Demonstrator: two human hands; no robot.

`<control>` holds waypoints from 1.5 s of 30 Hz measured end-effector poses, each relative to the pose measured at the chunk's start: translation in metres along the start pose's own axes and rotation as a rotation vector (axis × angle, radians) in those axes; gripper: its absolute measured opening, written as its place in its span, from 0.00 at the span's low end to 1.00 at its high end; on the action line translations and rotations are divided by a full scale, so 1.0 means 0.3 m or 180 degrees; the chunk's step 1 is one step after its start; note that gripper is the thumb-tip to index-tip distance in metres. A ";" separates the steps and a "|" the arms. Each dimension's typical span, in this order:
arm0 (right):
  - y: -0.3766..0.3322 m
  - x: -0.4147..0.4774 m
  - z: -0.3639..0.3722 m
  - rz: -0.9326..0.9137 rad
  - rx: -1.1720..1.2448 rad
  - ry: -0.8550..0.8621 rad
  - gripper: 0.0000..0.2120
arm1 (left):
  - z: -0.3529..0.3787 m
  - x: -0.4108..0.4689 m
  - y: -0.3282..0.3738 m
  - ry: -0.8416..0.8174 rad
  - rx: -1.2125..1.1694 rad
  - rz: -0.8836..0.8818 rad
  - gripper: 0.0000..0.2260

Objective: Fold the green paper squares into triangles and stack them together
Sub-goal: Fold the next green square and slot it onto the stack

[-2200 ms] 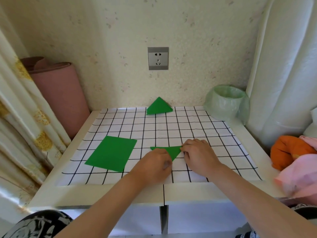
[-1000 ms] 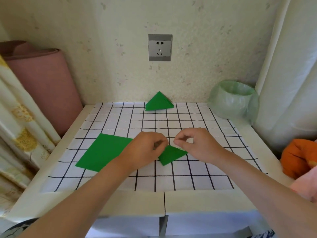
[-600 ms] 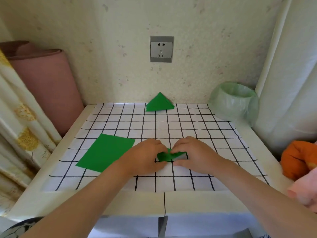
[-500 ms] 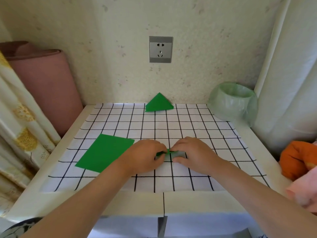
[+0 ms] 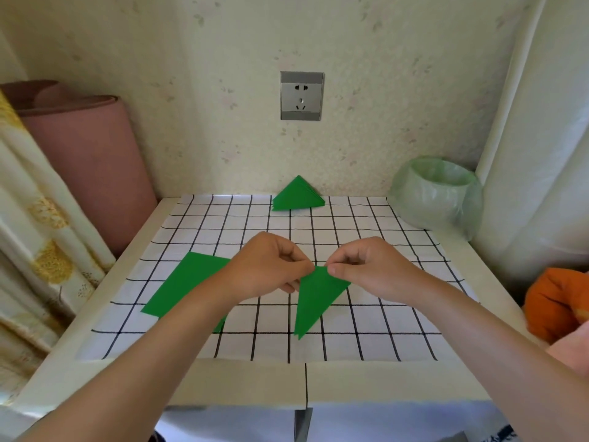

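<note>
A folded green paper triangle hangs above the checked mat, its long tip pointing down toward me. My left hand and my right hand both pinch its upper corner, fingers curled. A flat green paper square lies on the mat at the left, partly hidden by my left forearm. A stack of folded green triangles sits at the back of the table against the wall.
The white table carries a black-gridded mat. A bin lined with a pale green bag stands at the back right. A pink rolled mat leans at the back left. Orange and pink cloth lies at the right edge.
Both hands had been pressing the green paper flat on the mat; now they have lifted it, and it hangs as a triangle from its top corner.
</note>
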State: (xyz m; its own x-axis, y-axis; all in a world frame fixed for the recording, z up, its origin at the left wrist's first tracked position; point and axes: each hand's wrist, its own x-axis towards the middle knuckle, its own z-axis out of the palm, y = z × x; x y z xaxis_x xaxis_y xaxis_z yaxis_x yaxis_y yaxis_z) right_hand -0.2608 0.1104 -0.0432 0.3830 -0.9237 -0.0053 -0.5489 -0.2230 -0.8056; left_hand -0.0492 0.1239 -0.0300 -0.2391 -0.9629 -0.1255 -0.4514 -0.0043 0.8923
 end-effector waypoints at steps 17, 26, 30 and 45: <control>-0.034 0.022 0.043 0.0033 -0.0277 0.0231 0.06 | 0.004 0.010 -0.011 0.0084 0.0178 -0.0078 0.06; -0.001 0.018 -0.034 0.0238 -0.0258 0.0415 0.09 | -0.086 0.017 -0.025 0.0300 0.0115 -0.0057 0.06; 0.029 0.019 -0.043 0.0268 -0.0385 0.0663 0.08 | -0.099 0.017 -0.030 0.0325 0.0164 -0.0067 0.06; -0.031 0.013 0.070 -0.0124 -0.0364 0.0027 0.07 | -0.006 -0.001 -0.036 0.0123 0.0934 0.0420 0.04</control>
State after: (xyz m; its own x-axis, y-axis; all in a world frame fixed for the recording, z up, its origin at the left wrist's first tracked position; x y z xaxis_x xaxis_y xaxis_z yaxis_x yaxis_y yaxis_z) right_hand -0.2385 0.1153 -0.0483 0.3997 -0.9161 0.0302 -0.6151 -0.2925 -0.7322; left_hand -0.0427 0.1239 -0.0387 -0.2818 -0.9595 0.0046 -0.6486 0.1940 0.7360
